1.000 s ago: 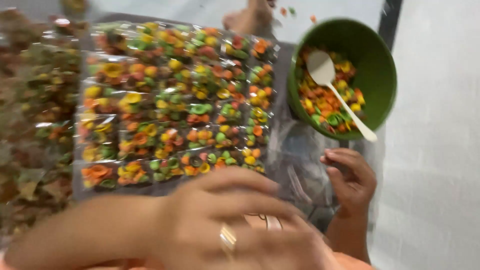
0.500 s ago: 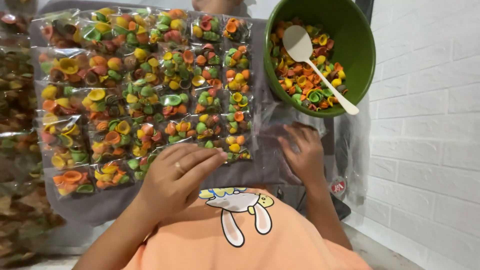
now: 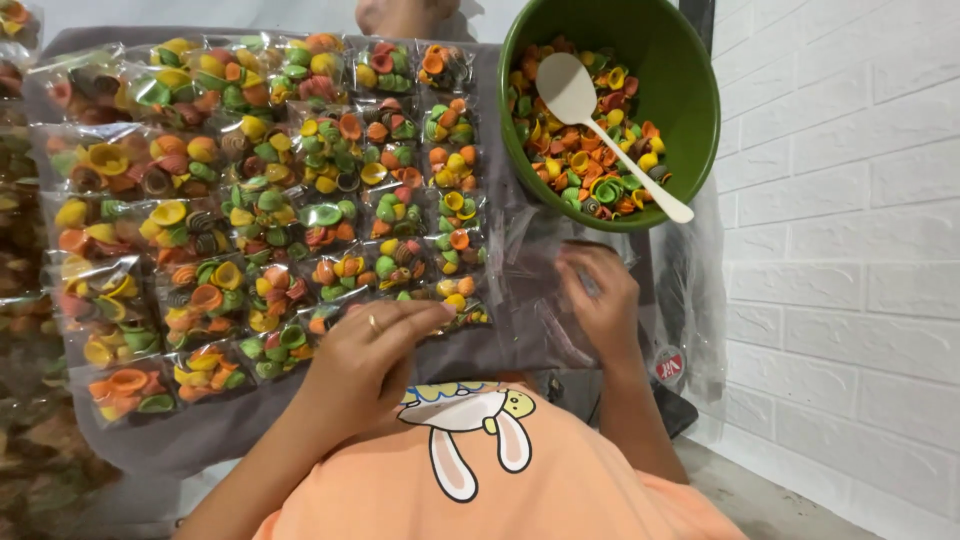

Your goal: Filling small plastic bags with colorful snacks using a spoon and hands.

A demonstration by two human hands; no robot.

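Looking down from the head camera, we see our left hand (image 3: 365, 360) resting flat with fingers loose on the small snack packets (image 3: 260, 215), while our right hand (image 3: 600, 300) presses open-fingered, gripping nothing, on empty clear bags (image 3: 530, 270) below the green bowl (image 3: 690, 90) with its white spoon (image 3: 600, 115).

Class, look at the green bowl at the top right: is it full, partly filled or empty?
Partly filled. The green bowl holds colourful shell-shaped pieces over its bottom, with bare green wall showing above them, and a white plastic spoon rests in the pile.
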